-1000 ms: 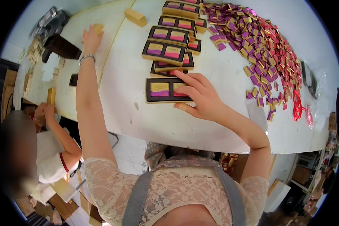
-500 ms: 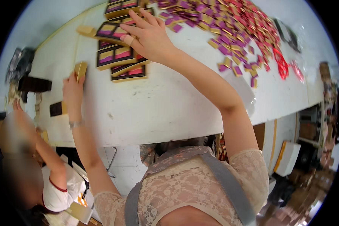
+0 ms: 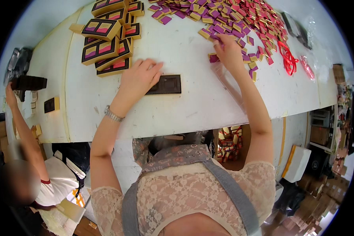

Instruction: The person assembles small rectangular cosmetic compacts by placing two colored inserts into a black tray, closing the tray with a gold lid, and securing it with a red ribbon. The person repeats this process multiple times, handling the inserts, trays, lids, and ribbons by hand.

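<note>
In front of me lies a shallow dark box (image 3: 170,84) with a thin gold edge and a sunken panel. My left hand (image 3: 139,78), a metal watch on its wrist, is over the box's left end and hides it; its fingers are loosely bent and apart. On the right my right hand (image 3: 229,51) reaches into the near edge of a heap of small purple-and-gold wrapped squares (image 3: 236,26). Its fingers are pinched together around one of them, mostly hidden by the hand. Gold boxes with dark, windowed tops (image 3: 100,51) are stacked at the left, showing purple and pink pieces.
Red-and-gold squares (image 3: 259,17) lie behind the purple ones. A red ribbon (image 3: 288,59) and a clear plastic tray (image 3: 228,84) rest at the right. Another person's hand (image 3: 10,94) holds dark boxes (image 3: 29,82) at far left. A carton of wrapped pieces (image 3: 230,143) stands below the table edge.
My right hand has left the stacked boxes and moved right to the wrapped squares. My left hand has come from the far left to mid-table, where the dark box now lies.
</note>
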### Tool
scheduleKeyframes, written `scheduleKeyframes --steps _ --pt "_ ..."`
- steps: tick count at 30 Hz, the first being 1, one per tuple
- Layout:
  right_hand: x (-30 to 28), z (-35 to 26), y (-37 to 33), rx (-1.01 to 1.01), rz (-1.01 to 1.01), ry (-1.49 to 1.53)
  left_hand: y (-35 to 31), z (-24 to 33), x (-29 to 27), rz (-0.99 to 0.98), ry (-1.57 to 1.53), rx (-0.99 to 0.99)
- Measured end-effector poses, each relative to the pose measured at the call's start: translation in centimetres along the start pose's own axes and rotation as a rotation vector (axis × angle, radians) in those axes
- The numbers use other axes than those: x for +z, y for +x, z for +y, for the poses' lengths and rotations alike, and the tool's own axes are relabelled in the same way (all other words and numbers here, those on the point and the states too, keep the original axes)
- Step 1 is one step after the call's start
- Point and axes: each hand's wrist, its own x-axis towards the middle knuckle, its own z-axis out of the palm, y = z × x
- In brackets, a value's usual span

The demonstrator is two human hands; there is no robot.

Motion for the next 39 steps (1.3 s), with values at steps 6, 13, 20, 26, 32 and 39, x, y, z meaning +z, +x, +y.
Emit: scheduleKeyframes --steps 6,13,20,26,32,39 --pt "-1.1 -3.9 -0.9 -0.258 -0.634 -0.17 -1.9 1.4 -0.5 -0.155 -0.162 0.036" --pt "2.1 -5.3 0.1 -0.173 -0.108 0.123 -3.8 1.6 0.4 -0.059 -0.437 -0.184" --pt "4.0 -5.7 -3.1 -0.156 -0.088 0.08 -3.9 1.4 1.3 -0.044 -0.723 -0.304" --pt "4.7 -9.3 -6.5 -0.708 -0.224 0.307 -4.0 1.8 1.9 -0.031 -0.797 -0.424" --pt "2.2 -9.9 -10.6 -0.745 -0.308 0.057 -3.9 1.9 2.6 -0.026 -0.337 -0.008" --pt "1.2 -8.6 -8.3 -0.533 -0.488 0.278 -4.0 2.4 3.0 0.04 -0.323 -0.022"
